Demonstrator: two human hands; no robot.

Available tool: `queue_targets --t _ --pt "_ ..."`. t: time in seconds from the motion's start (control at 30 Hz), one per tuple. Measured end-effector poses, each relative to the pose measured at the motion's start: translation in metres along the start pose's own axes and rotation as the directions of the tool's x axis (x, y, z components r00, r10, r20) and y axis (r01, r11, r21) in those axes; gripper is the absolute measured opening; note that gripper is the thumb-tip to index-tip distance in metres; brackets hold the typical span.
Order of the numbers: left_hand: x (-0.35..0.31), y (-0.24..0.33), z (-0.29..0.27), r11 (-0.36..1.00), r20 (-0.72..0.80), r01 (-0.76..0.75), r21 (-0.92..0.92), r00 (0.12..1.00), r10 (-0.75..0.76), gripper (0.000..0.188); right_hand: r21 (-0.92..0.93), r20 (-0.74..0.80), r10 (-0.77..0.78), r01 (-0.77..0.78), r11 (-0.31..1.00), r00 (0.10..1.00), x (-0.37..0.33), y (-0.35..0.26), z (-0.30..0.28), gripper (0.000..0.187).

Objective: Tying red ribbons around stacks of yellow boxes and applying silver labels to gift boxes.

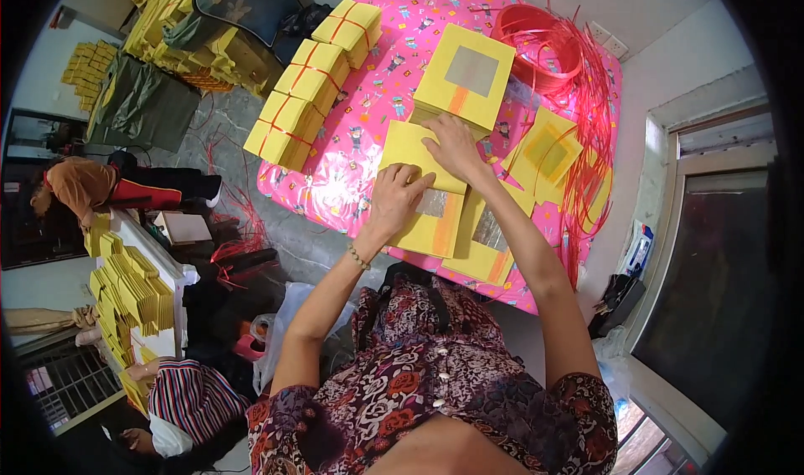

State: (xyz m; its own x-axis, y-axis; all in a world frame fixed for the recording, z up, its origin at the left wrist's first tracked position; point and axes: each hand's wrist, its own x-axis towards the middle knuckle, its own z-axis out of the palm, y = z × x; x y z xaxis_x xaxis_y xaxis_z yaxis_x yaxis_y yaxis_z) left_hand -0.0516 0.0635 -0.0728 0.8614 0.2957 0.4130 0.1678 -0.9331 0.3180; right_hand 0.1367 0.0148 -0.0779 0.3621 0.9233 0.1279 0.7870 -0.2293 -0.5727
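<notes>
I see both hands pressed flat, gripping nothing, left hand [395, 192] and right hand [452, 147] on a yellow paper sheet [408, 150] atop the pink table cover [352, 157], beside 3 tied bundles [314, 73].

Single head-worn fisheye view, looking steeply down from above the person's chest onto a table with a pink patterned cloth [352, 174] close in front; the left hand [394, 197] and right hand [456, 147] enter from the lower edge, at arm's reach. The wide lens bends straight edges toward the rim, taking in the floor at left and a window frame [695, 249] at right. No second view shares the scene.
</notes>
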Motion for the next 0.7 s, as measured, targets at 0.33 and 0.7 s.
queue_targets --t 0.33,0.7 --pt "-0.011 0.027 -0.010 0.993 0.181 0.103 0.065 0.977 -0.113 0.056 -0.007 -0.004 -0.014 0.014 1.000 1.000 0.003 0.008 0.004 0.035" --pt "-0.018 0.030 -0.010 0.996 0.195 0.094 -0.004 0.976 -0.091 0.061 0.030 0.006 -0.054 0.054 0.998 0.999 0.001 0.007 -0.003 0.035"
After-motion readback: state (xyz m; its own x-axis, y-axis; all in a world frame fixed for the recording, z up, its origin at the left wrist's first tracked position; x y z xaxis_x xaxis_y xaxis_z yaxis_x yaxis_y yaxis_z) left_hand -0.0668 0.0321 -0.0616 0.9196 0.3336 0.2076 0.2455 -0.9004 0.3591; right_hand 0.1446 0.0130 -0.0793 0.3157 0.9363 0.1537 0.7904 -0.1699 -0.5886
